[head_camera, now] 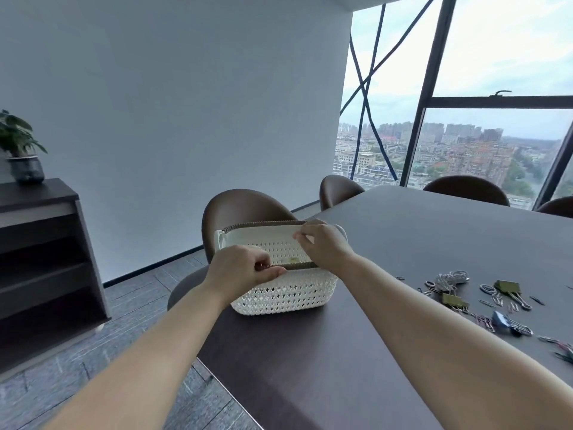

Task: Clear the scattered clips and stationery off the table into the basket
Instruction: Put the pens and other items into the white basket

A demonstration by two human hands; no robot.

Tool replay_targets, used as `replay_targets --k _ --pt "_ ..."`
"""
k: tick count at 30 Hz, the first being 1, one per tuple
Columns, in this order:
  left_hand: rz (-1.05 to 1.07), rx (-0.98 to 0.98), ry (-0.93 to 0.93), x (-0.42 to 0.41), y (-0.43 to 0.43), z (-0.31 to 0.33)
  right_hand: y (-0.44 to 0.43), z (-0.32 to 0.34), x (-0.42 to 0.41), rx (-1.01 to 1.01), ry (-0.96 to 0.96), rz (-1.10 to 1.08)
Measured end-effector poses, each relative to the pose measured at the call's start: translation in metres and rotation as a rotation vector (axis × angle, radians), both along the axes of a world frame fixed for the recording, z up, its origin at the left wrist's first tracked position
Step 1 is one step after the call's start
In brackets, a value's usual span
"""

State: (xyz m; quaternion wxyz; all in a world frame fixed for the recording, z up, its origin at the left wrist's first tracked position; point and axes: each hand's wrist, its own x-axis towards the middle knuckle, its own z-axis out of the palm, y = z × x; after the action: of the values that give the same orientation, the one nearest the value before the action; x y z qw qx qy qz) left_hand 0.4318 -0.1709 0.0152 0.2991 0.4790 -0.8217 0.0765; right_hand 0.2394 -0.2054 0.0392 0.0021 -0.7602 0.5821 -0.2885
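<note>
A white woven plastic basket [288,294] with a brown braided rim stands at the left edge of the dark table [418,243]. My left hand [242,271] grips the near rim at its left end. My right hand [322,246] pinches the far rim near the right end. To the right on the table lie scattered stationery: two gold binder clips [508,288] [453,301], a blue binder clip [504,319], a bundle of silver paper clips [449,279] and several loose coloured paper clips [496,301].
Brown chairs stand around the table, one [238,212] right behind the basket and others [465,189] at the far side. A dark shelf unit [43,259] with a potted plant [21,147] is at the left. Large windows fill the right.
</note>
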Motion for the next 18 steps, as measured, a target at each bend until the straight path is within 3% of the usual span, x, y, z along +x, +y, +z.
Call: replay_targets --k 5,9,14,18 --pt "-0.01 0.065 0.065 0.001 0.0 0.0 0.007 -0.003 -0.003 0.077 -0.094 0.039" --pt "0.001 0.1 0.039 0.0 0.003 0.002 0.013 -0.007 -0.005 0.155 -0.022 0.078" --pt "0.005 0.087 -0.074 -0.002 0.009 0.008 0.037 -0.008 -0.016 0.05 -0.085 0.092" --pt "-0.047 -0.091 -0.067 -0.016 0.022 0.01 0.064 -0.006 -0.042 -0.026 -0.174 0.02"
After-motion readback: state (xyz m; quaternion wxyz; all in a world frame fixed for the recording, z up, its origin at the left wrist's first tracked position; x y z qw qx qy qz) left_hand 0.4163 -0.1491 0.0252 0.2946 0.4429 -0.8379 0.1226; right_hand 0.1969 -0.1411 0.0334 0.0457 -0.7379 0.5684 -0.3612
